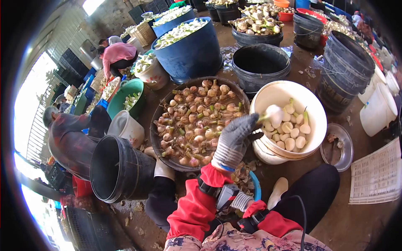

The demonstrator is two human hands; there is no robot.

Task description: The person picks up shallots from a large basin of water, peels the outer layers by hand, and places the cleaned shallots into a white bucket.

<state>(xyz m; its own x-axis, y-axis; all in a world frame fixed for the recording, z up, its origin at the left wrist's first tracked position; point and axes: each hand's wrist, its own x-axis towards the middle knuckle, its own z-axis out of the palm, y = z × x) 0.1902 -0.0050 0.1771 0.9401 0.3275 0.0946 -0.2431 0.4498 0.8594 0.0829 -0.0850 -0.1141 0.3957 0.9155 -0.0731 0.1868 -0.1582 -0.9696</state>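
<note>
My left hand (235,136), in a grey and white knit glove, reaches over the left rim of a white bucket (258,144). At its fingertips is the stem of a white garlic bulb (274,116), slightly blurred, above several peeled bulbs (291,133) in the bucket. My right hand (241,201), also gloved, is low by my lap, mostly behind my left forearm; its fingers and anything in them are hidden. Ahead of me a wide dark basin (155,138) holds many unpeeled, brownish garlic bulbs (197,121) in water.
Below my left wrist, a blue-rimmed tub (254,184) holds peelings. Black buckets (119,169) stand left and ahead (260,69). A metal bowl (344,157) and a white crate (377,173) lie to the right. A blue tub (188,54) of garlic and other people (117,56) are farther off.
</note>
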